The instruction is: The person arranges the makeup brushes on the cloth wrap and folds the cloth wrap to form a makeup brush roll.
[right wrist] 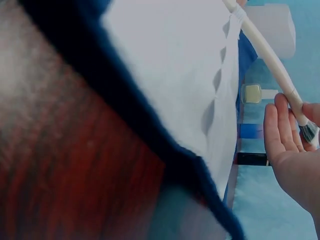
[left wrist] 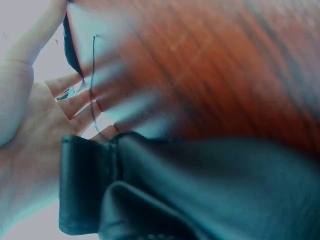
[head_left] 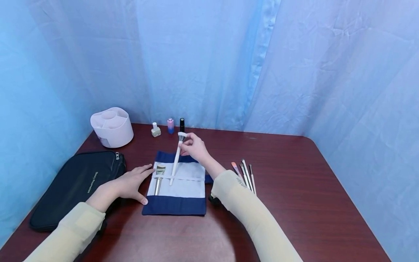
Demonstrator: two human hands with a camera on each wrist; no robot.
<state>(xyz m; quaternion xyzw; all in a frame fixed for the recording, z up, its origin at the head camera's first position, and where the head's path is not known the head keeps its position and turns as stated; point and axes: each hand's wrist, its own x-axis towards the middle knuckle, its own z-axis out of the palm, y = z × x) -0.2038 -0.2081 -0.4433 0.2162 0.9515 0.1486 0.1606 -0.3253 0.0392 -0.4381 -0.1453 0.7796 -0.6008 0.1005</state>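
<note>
A white-handled makeup brush [head_left: 176, 156] is pinched near its bristles by my right hand [head_left: 194, 147]. Its lower end passes through the elastic band of a navy and white brush roll [head_left: 190, 190], as the right wrist view [right wrist: 272, 57] also shows. Another makeup brush [head_left: 158, 181], flat and pale gold, lies under the same band at the roll's left side. My left hand [head_left: 131, 183] rests along the roll's left edge with fingers spread and thumb near the navy lower flap. In the left wrist view, dark bag material covers part of that hand [left wrist: 35, 120].
Several loose brushes [head_left: 246, 174] lie right of the roll, partly behind my right sleeve. A black zip case [head_left: 75, 185] lies at left, a white round organizer [head_left: 114, 133] behind it. Along the back stand a nail polish bottle [head_left: 156, 131], a pink-blue bottle [head_left: 170, 126] and a black tube [head_left: 182, 124].
</note>
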